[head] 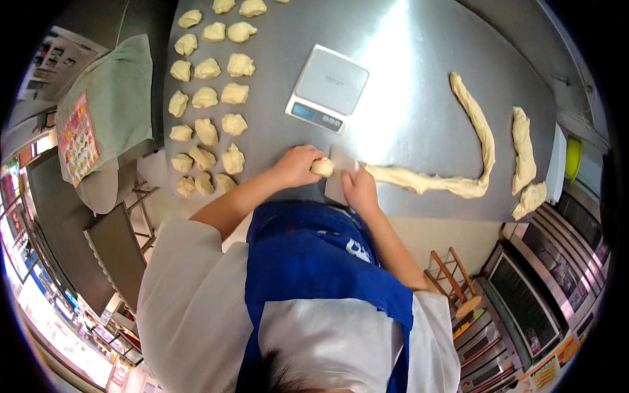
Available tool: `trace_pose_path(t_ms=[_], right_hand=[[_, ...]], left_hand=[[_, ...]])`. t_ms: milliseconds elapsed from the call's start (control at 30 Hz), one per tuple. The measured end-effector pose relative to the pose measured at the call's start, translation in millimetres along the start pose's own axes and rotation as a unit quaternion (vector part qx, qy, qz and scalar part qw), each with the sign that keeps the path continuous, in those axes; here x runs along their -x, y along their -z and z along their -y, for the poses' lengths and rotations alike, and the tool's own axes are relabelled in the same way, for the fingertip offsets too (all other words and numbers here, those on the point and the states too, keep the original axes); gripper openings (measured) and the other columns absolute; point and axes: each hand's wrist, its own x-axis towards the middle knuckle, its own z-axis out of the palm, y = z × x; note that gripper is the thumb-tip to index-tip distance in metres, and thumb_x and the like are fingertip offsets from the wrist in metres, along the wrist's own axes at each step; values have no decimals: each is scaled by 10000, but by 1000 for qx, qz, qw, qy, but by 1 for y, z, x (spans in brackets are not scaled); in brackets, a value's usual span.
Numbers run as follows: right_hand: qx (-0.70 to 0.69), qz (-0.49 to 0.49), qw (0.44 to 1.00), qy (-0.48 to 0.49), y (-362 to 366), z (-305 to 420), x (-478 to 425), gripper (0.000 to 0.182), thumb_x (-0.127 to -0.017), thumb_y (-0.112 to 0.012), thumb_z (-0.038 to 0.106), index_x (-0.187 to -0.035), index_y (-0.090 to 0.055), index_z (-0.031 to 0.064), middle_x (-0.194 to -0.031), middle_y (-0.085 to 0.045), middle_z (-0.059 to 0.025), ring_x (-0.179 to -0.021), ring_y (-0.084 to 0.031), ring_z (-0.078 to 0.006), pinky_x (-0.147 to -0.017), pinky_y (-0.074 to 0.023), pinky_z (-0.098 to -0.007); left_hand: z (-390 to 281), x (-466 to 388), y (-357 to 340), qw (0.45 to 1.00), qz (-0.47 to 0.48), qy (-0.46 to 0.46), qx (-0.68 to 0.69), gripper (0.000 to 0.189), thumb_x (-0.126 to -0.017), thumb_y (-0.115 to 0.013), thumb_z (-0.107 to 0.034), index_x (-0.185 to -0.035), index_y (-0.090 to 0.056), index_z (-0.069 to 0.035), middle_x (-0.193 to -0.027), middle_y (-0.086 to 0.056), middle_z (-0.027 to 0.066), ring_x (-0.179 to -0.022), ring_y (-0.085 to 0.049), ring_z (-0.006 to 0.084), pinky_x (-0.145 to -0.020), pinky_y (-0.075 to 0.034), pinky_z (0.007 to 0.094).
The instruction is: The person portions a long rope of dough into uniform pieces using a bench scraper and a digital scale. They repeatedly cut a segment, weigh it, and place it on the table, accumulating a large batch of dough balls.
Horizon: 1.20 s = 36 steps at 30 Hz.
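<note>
My left hand (299, 166) grips a small piece of dough (322, 167) at the table's near edge. Just to its right, my right hand (360, 186) holds a flat dough scraper (340, 178), its blade between the piece and the end of a long dough rope (422, 182). That rope runs right along the metal table (295, 24), then bends away from me. Beyond my hands stands a digital kitchen scale (332, 81) with nothing on its platform and its display lit. Rows of dough pieces (206, 97) lie on the left part of the table.
A thick dough strip (523, 150) and a dough lump (532, 200) lie near the table's right edge. A green cloth (128, 93) hangs at the left. A wooden stool (457, 282) and oven-like equipment (523, 299) stand at the lower right.
</note>
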Motion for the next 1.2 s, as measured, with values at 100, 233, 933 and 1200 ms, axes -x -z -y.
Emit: trace_pose_path(t_ms=[100,233,933,1200], right_hand=[[-170,-110,978,-56,11,-10,6,315,-969,-635,203,-1121,-679,-69,-1001,-738,-259,-934,-737,-352,-817,-558,-426],[-199,-159,961,-106,45,-16,-2,327,-987,-640,218,-1135,-676,-71,-989,-748,-216,-939,-731,-293,-836,-551,-385],[-96,-193,976,-20,77,-2,-18,265,-987,-642,229,-1020,-678,-31,-873,-734,-183,-784,-721,-273,-721,-548,-380],[37,-137,990,-1,77,10,19,298,-973,-608,243,-1102,-669,-18,-913,-721,-266,-853,-701,-456,-759,-552,-491]], left_hand=[[28,-46,57,957,81,31,277,492,-840,-799,-165,-1290,-631,-56,-1199,-696,94,-1094,-682,215,-931,-554,354],[15,-145,189,921,-228,48,312,736,-859,-810,-233,-1478,-475,-22,-1144,-697,85,-939,-678,168,-841,-552,306],[7,2,-35,938,-177,-226,-194,401,-841,-728,-311,-1171,-674,-88,-1183,-634,104,-1078,-640,303,-921,-546,438],[-6,-2,-56,980,-111,-113,-122,129,-869,-697,-242,-906,-681,-119,-885,-677,75,-861,-675,306,-732,-562,444]])
